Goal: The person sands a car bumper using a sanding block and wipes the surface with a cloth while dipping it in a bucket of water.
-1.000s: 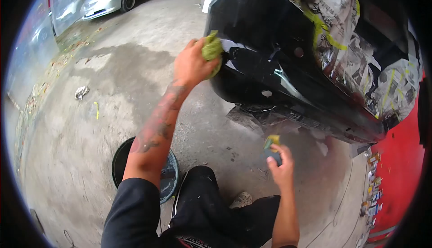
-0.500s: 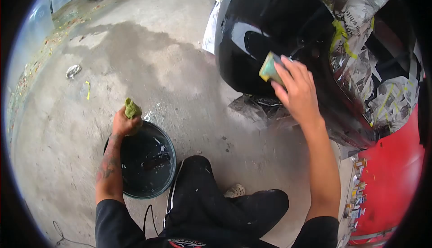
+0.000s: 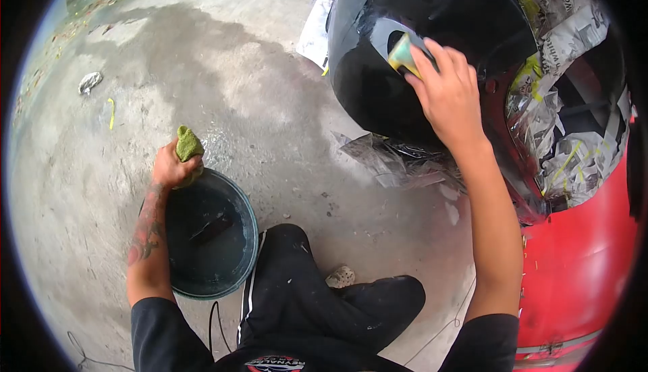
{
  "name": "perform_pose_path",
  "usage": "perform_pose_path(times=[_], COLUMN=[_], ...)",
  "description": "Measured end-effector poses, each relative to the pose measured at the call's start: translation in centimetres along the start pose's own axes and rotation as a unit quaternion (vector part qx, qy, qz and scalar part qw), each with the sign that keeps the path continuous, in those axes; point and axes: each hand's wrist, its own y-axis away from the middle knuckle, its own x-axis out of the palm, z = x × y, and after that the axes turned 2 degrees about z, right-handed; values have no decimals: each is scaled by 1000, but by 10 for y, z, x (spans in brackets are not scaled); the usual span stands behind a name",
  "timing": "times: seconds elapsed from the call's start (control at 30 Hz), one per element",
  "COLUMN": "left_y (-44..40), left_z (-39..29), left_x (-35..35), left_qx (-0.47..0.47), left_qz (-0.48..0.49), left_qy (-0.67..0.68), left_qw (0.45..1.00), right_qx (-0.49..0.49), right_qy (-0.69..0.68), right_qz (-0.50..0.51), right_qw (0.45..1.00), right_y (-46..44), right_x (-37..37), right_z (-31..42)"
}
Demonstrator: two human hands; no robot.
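Gleaming black panel, blotchy concrete

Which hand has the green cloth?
The left hand, gripping the green cloth near the bucket; the right hand holds a small block near the black panel.

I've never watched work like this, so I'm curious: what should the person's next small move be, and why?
Probably a light stroke of the block along the black panel: the right hand holds it at or just above that glossy surface, while the left hand, gripping the green cloth, is away by the bucket.
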Motion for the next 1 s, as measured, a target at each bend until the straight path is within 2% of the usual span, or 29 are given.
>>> perform_pose_path(times=[0.07,0.17,0.3,0.4,0.47,0.5,0.63,0.73,0.77,0.87,1.0], left_y=[-2,-2,-2,-1,-4,-3,-2,0,-1,2,3], left_z=[5,17,7,6,10,10,9,12,13,12,9], left_x=[1,4,1,2,1,1,1,2,2,1,-2], left_qx=[-13,-12,-4,-15,-1,5,-18,16,20,14,2], left_qz=[8,5,9,5,5,8,12,-4,-8,-5,-17], left_qy=[44,76,93,81,78,78,56,63,43,52,17], left_qw=[999,997,996,997,997,997,998,998,999,999,1000], right_qx=[-28,-14,-63,-99,-40,-48,-38,-45,-51,-115,-142], right_qy=[60,38,68,195,264,227,225,217,209,193,50], right_qz=[-8,1,-22,-59,-84,-108,-142,-89,-41,-6,18], right_qw=[998,999,995,974,960,967,963,971,976,974,988], right_y=[-24,-25,-39,-80,-108,-117,-120,-126,-127,-123,-112], right_x=[12,11,13,2,-8,-21,7,26,30,44,35], right_z=[3,7,-4,-34,-46,-36,-22,-10,-7,-8,-3])
